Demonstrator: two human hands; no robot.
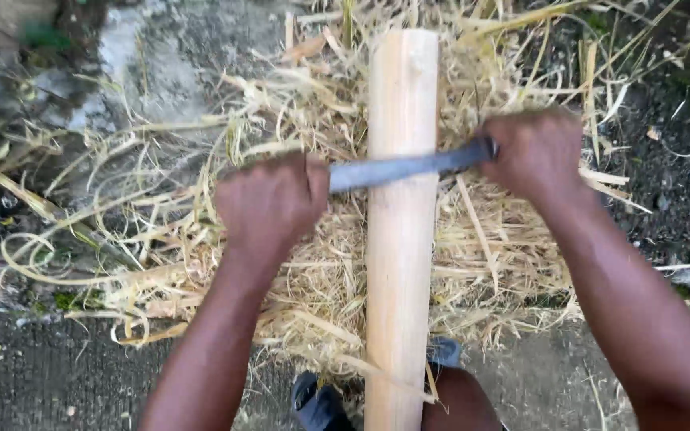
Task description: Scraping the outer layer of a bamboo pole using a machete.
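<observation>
A pale, smooth, round wooden pole [400, 231] runs away from the person over a heap of dry, straw-coloured wood shavings [313, 279] on the ground. A flat grey metal blade [405, 168] lies crosswise on the pole, touching its upper face. The left hand [271, 203] has its grip clenched around the blade's left end; the right hand [533, 153] is clenched around its right end. Grey concrete ground [57, 375] shows at the near edge

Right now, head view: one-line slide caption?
Both hands, left hand and right hand, grip a blade across a pale wooden pole above scattered shavings.
</observation>
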